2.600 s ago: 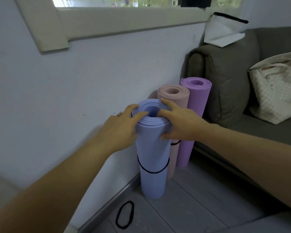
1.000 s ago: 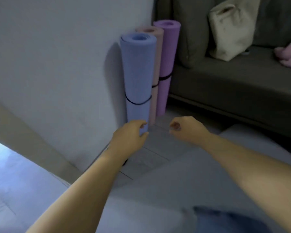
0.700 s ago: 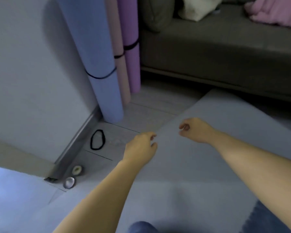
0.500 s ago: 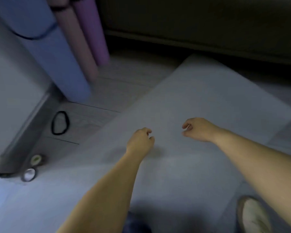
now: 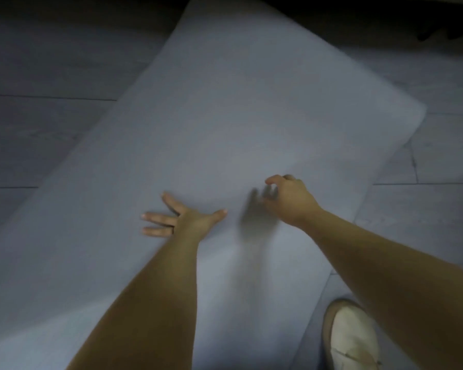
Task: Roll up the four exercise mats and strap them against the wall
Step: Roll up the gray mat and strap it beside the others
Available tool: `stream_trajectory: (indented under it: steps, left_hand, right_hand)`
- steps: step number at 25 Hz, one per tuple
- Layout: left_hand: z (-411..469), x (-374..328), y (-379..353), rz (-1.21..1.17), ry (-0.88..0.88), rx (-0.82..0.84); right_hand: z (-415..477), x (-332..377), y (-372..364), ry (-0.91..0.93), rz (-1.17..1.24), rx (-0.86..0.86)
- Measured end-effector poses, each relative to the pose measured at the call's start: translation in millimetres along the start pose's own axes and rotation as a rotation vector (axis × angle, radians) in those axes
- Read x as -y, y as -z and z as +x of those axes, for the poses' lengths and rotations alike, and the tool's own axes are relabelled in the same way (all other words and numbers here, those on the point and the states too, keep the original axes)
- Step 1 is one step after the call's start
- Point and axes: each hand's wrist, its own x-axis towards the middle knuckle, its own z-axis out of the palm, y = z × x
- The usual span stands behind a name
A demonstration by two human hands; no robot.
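Head view – the only view supplied. The mat (image 5: pixel 251 102) lies fully unrolled on the floor (image 5: pixel 51 129), running diagonally from the near left to a rounded corner at the far right. No curl or started roll shows at any visible edge.

The left hand (image 5: pixel 183 220) is at the middle of the mat, its fingers (image 5: pixel 155 217) straight and spread wide and pointing left. It appears to lie flat on the surface, but blur prevents confirming contact. The right hand (image 5: pixel 289 201) is just to its right, over the mat. Its fingers are half bent and hold nothing, and a shadow on the mat beside it suggests it is raised clear of the surface.

A light shoe (image 5: pixel 350 337) is at the near right, beside the mat's edge.

Progress, as a judgement:
- This mat is not yet rolled and not strapped.
- No strap, no wall and no other mat appears in this view, so the condition of the other three mats cannot be determined here.
- Remaining for this mat – take one short end, roll the full length tightly, fit a strap, stand the roll against the wall.
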Motion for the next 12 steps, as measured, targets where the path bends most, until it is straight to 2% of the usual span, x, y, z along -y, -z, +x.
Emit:
stream_trajectory:
  steps: [4,9,12]
  left_hand:
    - [3,-6,-4,-0.017,0.057,-0.055]
    - [8,-6,-7,-0.012,0.052,-0.048]
    - [9,-2,-17,-0.024,0.026,-0.093]
  right_hand:
    - [30,-7,0,-0.168,0.235,-0.232]
    - [46,-37,16,-0.344,0.270,-0.149]
    - [44,-64,23,-0.449,0.272,-0.234]
